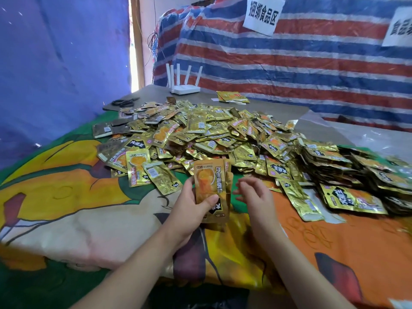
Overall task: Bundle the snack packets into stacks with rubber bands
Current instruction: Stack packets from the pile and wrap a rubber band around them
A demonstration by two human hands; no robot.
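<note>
My left hand (192, 205) grips a small upright stack of gold and orange snack packets (209, 181), thumb across the front packet. Just right of the stack, my right hand (253, 194) hovers with loosely curled fingers, holding nothing that I can see. A big loose heap of gold snack packets (211, 134) covers the table beyond my hands. Bundled stacks of packets (347, 175) lie in a pile at the right. No rubber band is visible in either hand.
A colourful cartoon cloth (89, 208) covers the near table. Black scissors (124, 102) lie at the far left, a white router (184, 88) stands at the back, and a small packet group (231, 97) lies next to it. A striped tarp (289, 63) hangs behind.
</note>
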